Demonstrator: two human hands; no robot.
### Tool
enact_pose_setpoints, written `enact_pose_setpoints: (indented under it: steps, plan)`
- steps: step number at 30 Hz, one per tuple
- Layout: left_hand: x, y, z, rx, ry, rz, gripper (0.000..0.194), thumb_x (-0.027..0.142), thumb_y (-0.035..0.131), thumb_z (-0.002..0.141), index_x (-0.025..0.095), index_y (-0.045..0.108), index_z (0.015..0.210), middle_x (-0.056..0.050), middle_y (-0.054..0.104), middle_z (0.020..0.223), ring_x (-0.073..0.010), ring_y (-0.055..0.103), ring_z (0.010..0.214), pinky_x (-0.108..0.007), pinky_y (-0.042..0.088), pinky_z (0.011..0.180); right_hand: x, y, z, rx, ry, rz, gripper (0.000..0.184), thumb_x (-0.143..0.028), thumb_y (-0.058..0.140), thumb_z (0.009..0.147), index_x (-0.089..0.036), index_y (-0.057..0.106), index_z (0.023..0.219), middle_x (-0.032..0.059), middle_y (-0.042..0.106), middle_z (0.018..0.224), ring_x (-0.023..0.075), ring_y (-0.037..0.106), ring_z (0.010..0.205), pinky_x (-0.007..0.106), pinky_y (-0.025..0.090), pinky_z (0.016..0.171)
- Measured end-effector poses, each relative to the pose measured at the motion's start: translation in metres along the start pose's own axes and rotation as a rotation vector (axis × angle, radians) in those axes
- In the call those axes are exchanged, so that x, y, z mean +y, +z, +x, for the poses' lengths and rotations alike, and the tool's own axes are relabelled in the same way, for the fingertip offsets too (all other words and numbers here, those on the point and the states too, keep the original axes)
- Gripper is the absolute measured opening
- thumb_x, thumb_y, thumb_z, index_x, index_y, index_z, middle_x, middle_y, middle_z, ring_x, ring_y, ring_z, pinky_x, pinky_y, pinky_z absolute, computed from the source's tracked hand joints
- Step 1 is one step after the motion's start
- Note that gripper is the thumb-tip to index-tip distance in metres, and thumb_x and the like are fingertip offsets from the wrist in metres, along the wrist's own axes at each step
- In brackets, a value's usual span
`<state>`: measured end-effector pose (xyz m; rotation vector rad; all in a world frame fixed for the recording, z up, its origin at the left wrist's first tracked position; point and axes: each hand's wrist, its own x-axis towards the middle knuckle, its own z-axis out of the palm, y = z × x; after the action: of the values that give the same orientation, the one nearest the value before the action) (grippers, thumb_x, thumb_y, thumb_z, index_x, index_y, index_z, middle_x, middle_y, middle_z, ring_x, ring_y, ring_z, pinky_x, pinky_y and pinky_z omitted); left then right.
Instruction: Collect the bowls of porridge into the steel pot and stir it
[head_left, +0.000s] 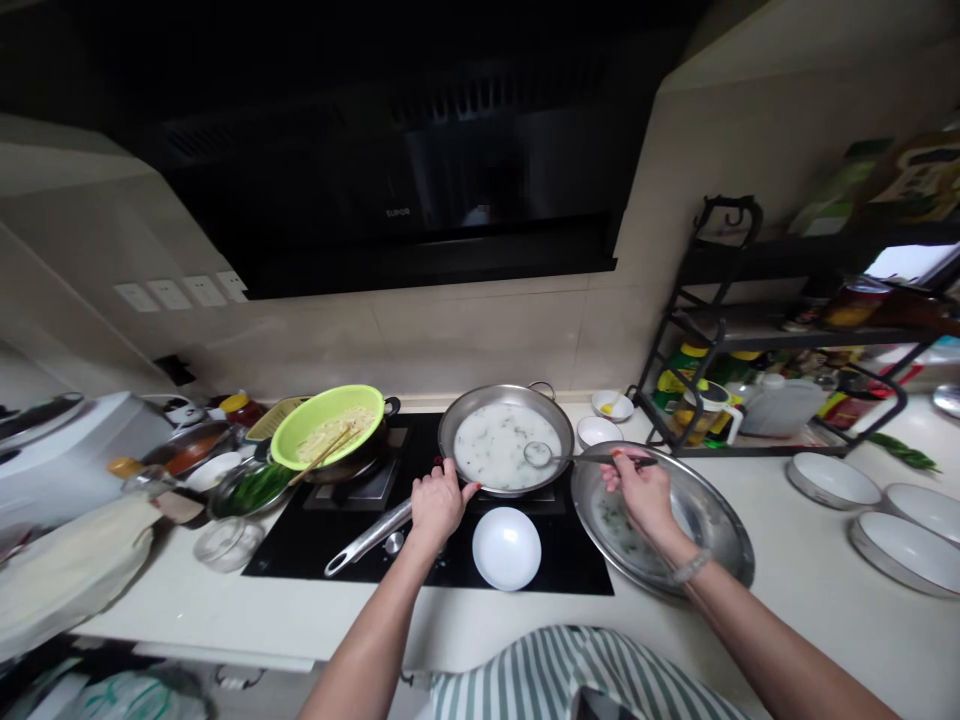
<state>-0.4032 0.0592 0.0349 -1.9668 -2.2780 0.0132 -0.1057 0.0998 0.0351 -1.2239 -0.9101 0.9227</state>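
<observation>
A wide steel pan [466, 412] sits on the right burner, filled with white soup [499, 435] flecked with dark green bits. My left hand [440, 505] is wrapped around the pan's long handle close to the rim. Between the fingers of my right hand [641, 490] is the dark handle of a ladle [537, 454], whose round bowl rests in the soup. Below my right hand lies a large steel basin [716, 510] with some greenish-white residue inside. A white bowl [507, 548] stands in front of the pan on the stove's edge.
Left on the black cooktop [285, 545], a green colander [289, 430] with pale food and chopsticks [324, 455] tops a dark pot. Greens [259, 487] fill a bowl beside it. Several white bowls [832, 480] and a black rack [810, 335] are at right. A range hood [420, 160] hangs above.
</observation>
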Motion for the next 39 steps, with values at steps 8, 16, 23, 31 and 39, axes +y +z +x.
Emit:
enact_pose_setpoints:
  steps: [8, 16, 23, 31, 39]
  plan:
    - [0.0002, -0.0031, -0.001, -0.009, 0.002, 0.006, 0.058, 0.06, 0.037, 0.091, 0.011, 0.051, 0.118, -0.016, 0.064, 0.097, -0.0296, 0.064, 0.088, -0.038, 0.041, 0.079, -0.0057, 0.001, -0.0034, 0.001, 0.045, 0.055, 0.02, -0.035, 0.067, 0.071, -0.022, 0.056, 0.082, 0.0036, 0.064, 0.057, 0.0202, 0.063, 0.052, 0.028, 0.048, 0.041]
    - [0.0004, -0.0024, -0.0009, 0.001, 0.003, 0.017, 0.059, 0.06, 0.036, 0.091, 0.01, 0.051, 0.119, -0.017, 0.064, 0.096, -0.0298, 0.064, 0.087, -0.038, 0.041, 0.078, -0.0073, -0.0019, -0.0058, -0.006, 0.027, 0.038, 0.02, -0.037, 0.066, 0.072, -0.022, 0.056, 0.081, 0.0037, 0.063, 0.056, 0.022, 0.064, 0.053, 0.029, 0.048, 0.04]
    - [0.0002, -0.0011, -0.0008, 0.005, 0.005, 0.013, 0.059, 0.06, 0.036, 0.091, 0.009, 0.052, 0.117, -0.017, 0.064, 0.095, -0.0301, 0.064, 0.086, -0.039, 0.042, 0.077, -0.0081, -0.0022, -0.0081, -0.007, 0.018, 0.037, 0.026, -0.043, 0.068, 0.07, -0.023, 0.055, 0.081, 0.0029, 0.063, 0.055, 0.0223, 0.064, 0.051, 0.03, 0.047, 0.039]
    - [0.0006, -0.0018, -0.0001, 0.007, -0.009, -0.011, 0.057, 0.061, 0.04, 0.089, 0.011, 0.051, 0.116, -0.016, 0.064, 0.097, -0.0302, 0.064, 0.088, -0.038, 0.042, 0.077, -0.0062, -0.0019, -0.006, 0.026, 0.043, 0.082, 0.027, -0.04, 0.072, 0.065, -0.024, 0.056, 0.079, 0.0035, 0.064, 0.054, 0.0213, 0.061, 0.046, 0.03, 0.046, 0.036]
    - [0.0005, -0.0015, -0.0004, -0.013, -0.007, 0.0, 0.058, 0.061, 0.037, 0.09, 0.011, 0.05, 0.119, -0.017, 0.064, 0.099, -0.0296, 0.064, 0.089, -0.039, 0.041, 0.079, -0.0106, -0.0031, -0.0091, 0.02, 0.012, 0.038, 0.027, -0.044, 0.069, 0.068, -0.024, 0.055, 0.079, 0.0042, 0.065, 0.054, 0.0224, 0.063, 0.047, 0.031, 0.048, 0.036]
